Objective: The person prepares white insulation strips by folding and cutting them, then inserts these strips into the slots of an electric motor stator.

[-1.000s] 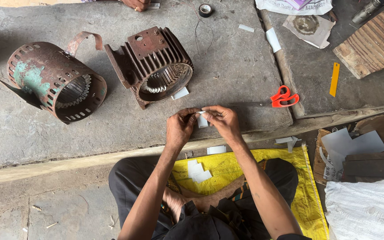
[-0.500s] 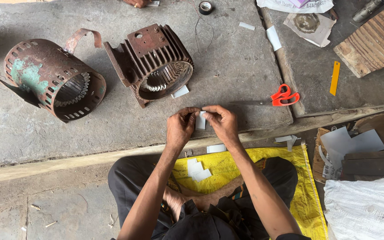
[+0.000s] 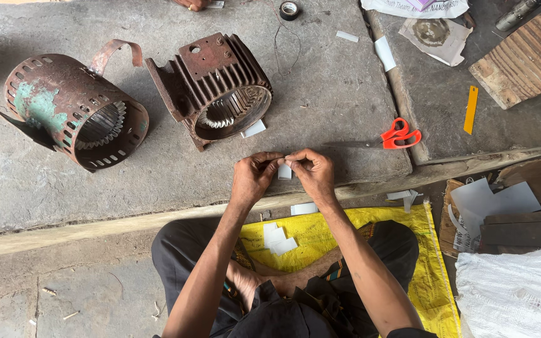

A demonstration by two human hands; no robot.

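My left hand and my right hand meet above the edge of a concrete slab, both pinching one small white paper strip between their fingertips. The strip hangs down folded between the thumbs. Just beyond my hands lies a rusty finned motor housing on its side, its open end facing me, with a white paper piece at its rim. A second, perforated rusty motor housing with green patches lies to the left. Cut white paper pieces rest on a yellow sack over my lap.
Red-handled scissors lie to the right on the slab, a yellow strip beyond them. A tape roll sits at the far edge. White paper sheets, a cardboard box and a white sack are at the right.
My hands stay in the same spot. The fingers have worked the white strip, which now hangs folded between both thumbs.
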